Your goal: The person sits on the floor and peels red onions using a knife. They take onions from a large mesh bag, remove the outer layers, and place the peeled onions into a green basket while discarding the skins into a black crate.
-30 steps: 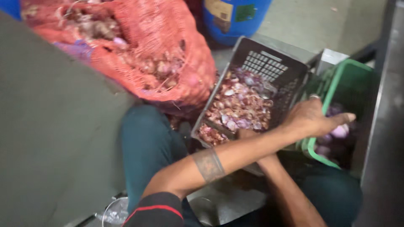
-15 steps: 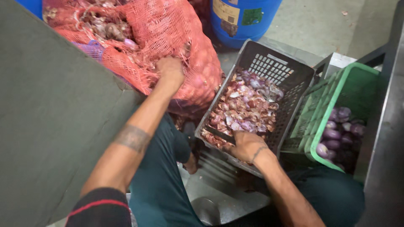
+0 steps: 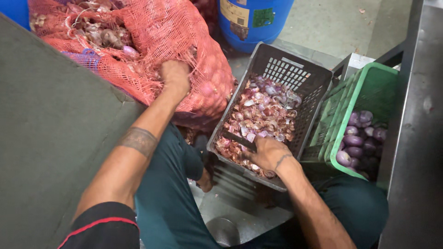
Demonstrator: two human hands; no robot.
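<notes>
Head view: left hand gripping red mesh sack; right hand clamped on knife over grey crate; concrete floor, green crate alongside.

Green plastic crate on the right, tilted, peeled purple onions piled in its lower corner; it sits just beside a grey steel surface along the right edge. Blue plastic drum stands on the concrete floor at top centre, a small pale box-like thing, hard to tell what, behind the green crate. Round metal bowl, probably, on the floor at bottom centre, and a flat grey-green panel fills the left side.
</notes>
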